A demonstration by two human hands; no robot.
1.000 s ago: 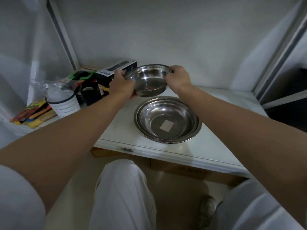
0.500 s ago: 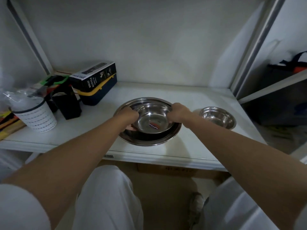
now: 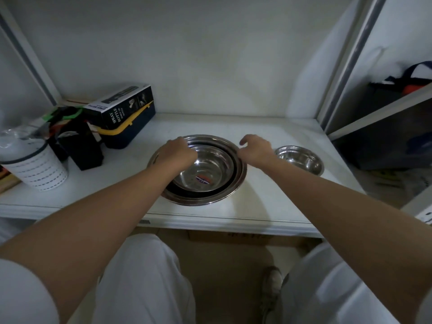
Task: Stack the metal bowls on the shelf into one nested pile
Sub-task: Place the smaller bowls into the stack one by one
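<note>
Sitting in the big bowl [image 3: 236,183] now is the middle bowl [image 3: 205,171], with its sticker showing at the bottom, so that part of the pile looks done. Both rest on the white shelf [image 3: 257,206], near the front edge. My left hand [image 3: 177,155] lies over the left rims of the two bowls; my fingers curl down there, but I cannot tell if they grip a rim or just touch it. My right hand [image 3: 254,148] is at the right rim of the big bowl, with the fingers loose and partly spread, and it holds nothing. One small bowl [image 3: 300,160] sits alone on the shelf, just to the right of my right hand and apart from the pile. I think that one is what is left: it has to go inside the middle bowl. My right hand is the closest to it. A box [image 3: 124,113] and a white cup [image 3: 37,169] stand off to the left, well out of the way.
</note>
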